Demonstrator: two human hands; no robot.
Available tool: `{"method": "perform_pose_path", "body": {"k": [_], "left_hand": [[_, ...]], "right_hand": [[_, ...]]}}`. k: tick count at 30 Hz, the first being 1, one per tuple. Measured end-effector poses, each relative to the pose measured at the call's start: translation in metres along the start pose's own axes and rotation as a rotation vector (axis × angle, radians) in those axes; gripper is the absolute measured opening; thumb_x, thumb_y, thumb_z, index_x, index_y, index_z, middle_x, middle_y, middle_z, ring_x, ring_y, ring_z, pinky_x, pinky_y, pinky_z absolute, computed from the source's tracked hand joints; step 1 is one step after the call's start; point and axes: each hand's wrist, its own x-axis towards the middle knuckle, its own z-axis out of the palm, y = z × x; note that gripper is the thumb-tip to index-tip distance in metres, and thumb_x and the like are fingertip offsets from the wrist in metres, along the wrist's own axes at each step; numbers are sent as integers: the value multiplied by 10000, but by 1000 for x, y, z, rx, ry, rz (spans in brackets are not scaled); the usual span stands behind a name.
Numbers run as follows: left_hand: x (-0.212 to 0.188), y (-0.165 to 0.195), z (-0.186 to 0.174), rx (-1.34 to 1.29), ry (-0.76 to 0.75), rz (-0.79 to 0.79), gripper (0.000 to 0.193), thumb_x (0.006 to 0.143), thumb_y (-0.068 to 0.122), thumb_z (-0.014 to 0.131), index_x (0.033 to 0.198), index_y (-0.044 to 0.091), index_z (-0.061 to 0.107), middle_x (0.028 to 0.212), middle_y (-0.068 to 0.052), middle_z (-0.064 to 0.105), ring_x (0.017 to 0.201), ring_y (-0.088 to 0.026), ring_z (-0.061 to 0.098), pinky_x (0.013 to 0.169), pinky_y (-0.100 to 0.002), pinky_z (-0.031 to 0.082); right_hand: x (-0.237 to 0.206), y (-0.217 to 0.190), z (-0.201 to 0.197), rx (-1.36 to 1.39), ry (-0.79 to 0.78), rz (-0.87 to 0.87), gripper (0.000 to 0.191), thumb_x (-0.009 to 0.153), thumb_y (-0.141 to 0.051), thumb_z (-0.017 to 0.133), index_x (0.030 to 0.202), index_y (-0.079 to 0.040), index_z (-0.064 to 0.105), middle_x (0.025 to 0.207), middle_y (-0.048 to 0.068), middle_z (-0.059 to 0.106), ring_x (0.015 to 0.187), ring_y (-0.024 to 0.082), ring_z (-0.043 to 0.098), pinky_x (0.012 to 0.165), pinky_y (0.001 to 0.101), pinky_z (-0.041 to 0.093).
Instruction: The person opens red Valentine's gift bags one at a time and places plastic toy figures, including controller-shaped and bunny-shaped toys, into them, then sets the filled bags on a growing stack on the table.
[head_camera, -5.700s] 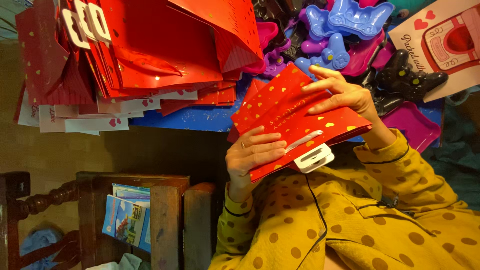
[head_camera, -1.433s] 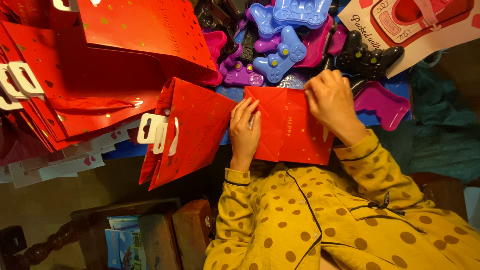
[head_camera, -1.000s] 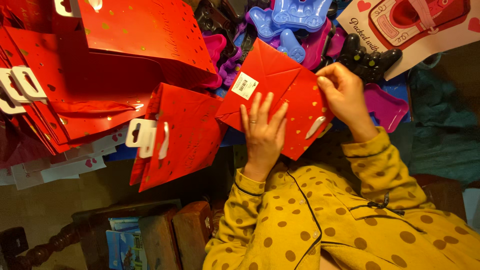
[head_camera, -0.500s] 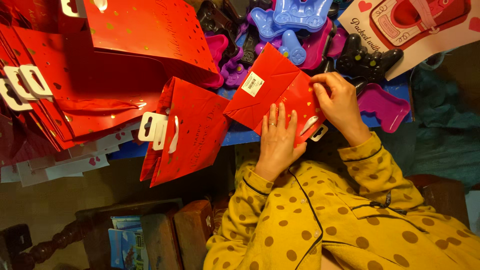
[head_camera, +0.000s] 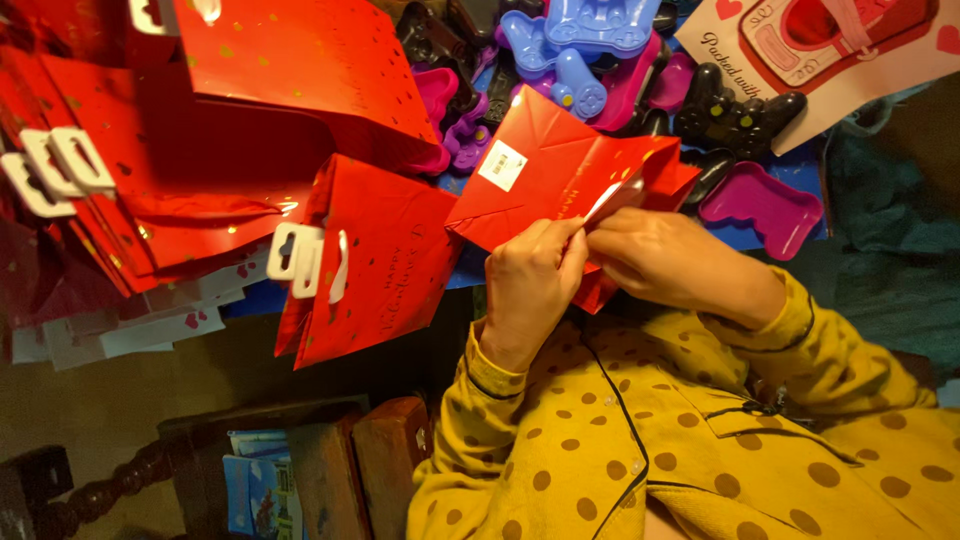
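**Red gift bag half opened, held above the bench edge**

The left hand (head_camera: 530, 285) and right hand (head_camera: 665, 262) both pinch the mouth edge of a flat, glossy red paper gift bag with gold flecks and a white sticker (head_camera: 560, 180), held at about 12 o'clock from the hands. It looks only partly spread: folds remain creased and nothing shows inside. At 9 o'clock another red bag with white plastic handles (head_camera: 365, 260) lies folded; beyond, at 10 o'clock, a stack of red bags (head_camera: 150, 170). Blue, purple and black controller-shaped plastic trays (head_camera: 590, 60) lie at 12 o'clock on the blue bench (head_camera: 760, 235).
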Motion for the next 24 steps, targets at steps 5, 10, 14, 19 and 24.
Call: {"method": "perform_pose_path", "body": {"k": [5,10,14,19,24], "left_hand": [[24,37,-54,95,26,118,112,944,128,715,1033,67,746,827,-120,661,719,-311,668,651,-418,521],[51,52,-110,243,183,173,90,987,96,718,1067,62,741,861,-105,658,735,-278,660,659,-400,507],[63,58,-131,335,340,203,139,1025,46,702,1159,41,737,954,-107,687,791,-258,673,699,-378,518],[47,60,-132,240,421,141,102,1058,33,687,1150,41,730,963,-98,703,808,-217,700,718,-315,539],[40,41,-130,216,367,54,125,1039,34,686,1153,26,737,946,-115,703,781,-253,682,707,-344,524]], "right_hand": [[22,23,-4,-338,-237,7,247,889,-271,615,1046,-89,671,1007,121,699,965,324,684,815,421,564],[33,65,10,186,-47,247,315,923,-311,567,1140,-111,676,1010,102,708,774,404,574,603,438,449],[33,93,26,792,-113,694,297,947,-331,561,1117,-120,683,971,99,709,723,405,559,558,430,432],[17,80,15,771,-241,486,267,930,-338,582,1035,-116,687,909,105,708,722,377,594,581,427,468],[-2,33,-53,-9,-768,89,252,914,-345,604,953,-111,691,847,111,706,720,349,629,603,423,504]]}}
